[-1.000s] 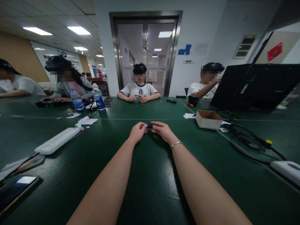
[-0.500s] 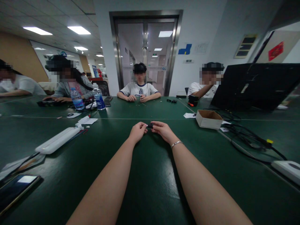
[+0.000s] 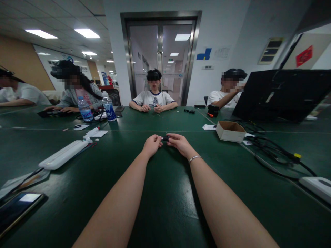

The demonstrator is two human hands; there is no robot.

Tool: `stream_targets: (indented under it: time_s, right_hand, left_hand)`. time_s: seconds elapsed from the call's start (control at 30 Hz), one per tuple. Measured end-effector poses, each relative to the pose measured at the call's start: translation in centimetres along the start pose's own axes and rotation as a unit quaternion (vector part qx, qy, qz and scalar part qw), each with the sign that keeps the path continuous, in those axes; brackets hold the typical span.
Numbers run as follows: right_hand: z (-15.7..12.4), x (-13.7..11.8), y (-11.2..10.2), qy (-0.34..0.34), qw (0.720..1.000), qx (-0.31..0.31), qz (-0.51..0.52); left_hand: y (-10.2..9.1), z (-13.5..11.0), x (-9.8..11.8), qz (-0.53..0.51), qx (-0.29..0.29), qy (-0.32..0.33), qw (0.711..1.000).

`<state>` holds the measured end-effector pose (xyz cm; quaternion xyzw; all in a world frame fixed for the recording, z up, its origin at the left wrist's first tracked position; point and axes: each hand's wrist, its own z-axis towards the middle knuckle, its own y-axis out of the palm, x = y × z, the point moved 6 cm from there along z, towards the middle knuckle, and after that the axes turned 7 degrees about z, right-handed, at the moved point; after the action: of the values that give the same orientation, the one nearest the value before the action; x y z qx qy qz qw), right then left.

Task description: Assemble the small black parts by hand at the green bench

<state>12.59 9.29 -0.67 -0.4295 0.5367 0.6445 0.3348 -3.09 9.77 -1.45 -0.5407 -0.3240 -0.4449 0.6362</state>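
Both of my hands meet over the middle of the green table (image 3: 165,193), arms stretched forward. Between them is a small dark piece with a light, shiny left end (image 3: 164,138); its kind is too small to make out. My left hand (image 3: 152,145) pinches the light end between thumb and fingers. From the other side, my right hand (image 3: 179,144), with a silver bracelet (image 3: 194,158) at the wrist, closes its thumb and fingers on the dark end.
A white power strip (image 3: 64,155) and a phone (image 3: 19,212) lie at left. Two bottles (image 3: 110,109) stand farther back. An open cardboard box (image 3: 230,132), tangled black cables (image 3: 274,155) and a monitor (image 3: 281,94) are at right. Several people sit around the table.
My hands and the small dark piece stay practically where they were. At the far left, a seated person's head has shifted slightly.
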Motion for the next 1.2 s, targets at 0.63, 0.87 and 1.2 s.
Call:
stream_targets:
  time_s: [0.63,0.87,1.2]
  right_hand:
    - [0.04,-0.03,0.12,-0.008,1.0,-0.003,-0.011]
    - [-0.01,-0.12,0.25,-0.008,1.0,-0.004,-0.005]
    - [-0.42,-0.48,0.67,-0.006,1.0,0.003,-0.004]
  left_hand:
    - [-0.21,-0.07,0.37,0.004,0.001,-0.015,1.0]
    - [-0.38,-0.14,0.56,0.013,0.0,-0.016,1.0]
    - [-0.45,-0.16,0.52,0.004,0.006,-0.023,1.0]
